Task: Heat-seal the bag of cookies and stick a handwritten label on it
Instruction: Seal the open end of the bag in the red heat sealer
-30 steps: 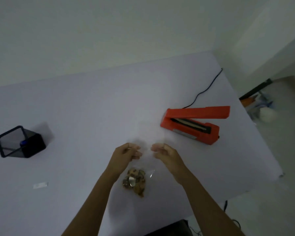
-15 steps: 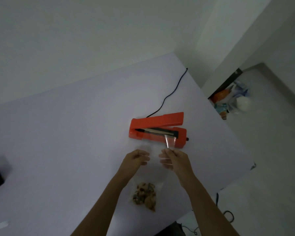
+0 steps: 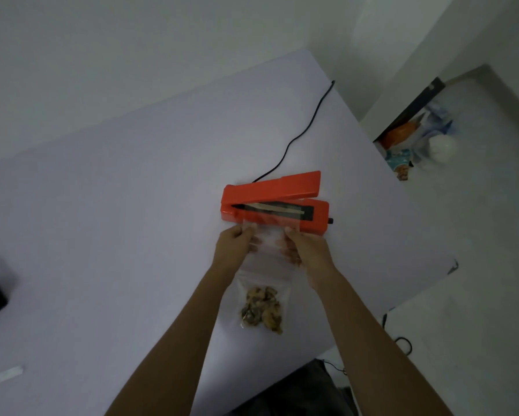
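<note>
Your left hand (image 3: 235, 246) and right hand (image 3: 304, 250) each pinch a top corner of the clear bag of cookies (image 3: 262, 298), its mouth lying over the open red heat sealer (image 3: 274, 202) on the tabletop (image 3: 117, 205); both forearms reach forward.

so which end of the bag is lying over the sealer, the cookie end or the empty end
The empty open end of the bag, pinched by the left hand and right hand, overlaps the red sealer. The cookies sit at the near end.
</note>
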`<state>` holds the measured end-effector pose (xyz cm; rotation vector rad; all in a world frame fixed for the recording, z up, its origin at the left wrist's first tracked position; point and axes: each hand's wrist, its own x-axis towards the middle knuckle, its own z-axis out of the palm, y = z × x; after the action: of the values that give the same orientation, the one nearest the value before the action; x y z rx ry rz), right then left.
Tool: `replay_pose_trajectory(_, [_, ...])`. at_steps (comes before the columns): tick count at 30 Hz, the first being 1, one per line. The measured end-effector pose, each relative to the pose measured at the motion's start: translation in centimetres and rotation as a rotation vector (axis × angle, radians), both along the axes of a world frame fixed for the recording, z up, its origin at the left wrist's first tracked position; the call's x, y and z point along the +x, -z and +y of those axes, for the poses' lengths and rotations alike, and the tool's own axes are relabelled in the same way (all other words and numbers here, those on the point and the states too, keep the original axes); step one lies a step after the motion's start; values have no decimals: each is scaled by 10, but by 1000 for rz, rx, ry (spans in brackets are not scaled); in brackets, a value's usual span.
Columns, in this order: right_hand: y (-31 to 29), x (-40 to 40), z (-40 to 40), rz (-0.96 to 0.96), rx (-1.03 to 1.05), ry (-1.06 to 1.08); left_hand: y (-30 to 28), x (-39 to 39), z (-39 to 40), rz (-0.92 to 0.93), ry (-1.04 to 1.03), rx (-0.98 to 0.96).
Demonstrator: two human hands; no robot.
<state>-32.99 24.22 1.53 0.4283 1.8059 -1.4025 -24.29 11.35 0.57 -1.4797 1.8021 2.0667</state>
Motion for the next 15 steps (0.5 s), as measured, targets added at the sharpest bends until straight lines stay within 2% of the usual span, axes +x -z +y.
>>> replay_pose_trajectory(4, [-4,0,-4,-28,-21,33,-3,-2,1,37,-15,-11])
replay_pose_trajectory(15, [-4,2,-6,-42,30,22,2,-1,-4,-16,43,-101])
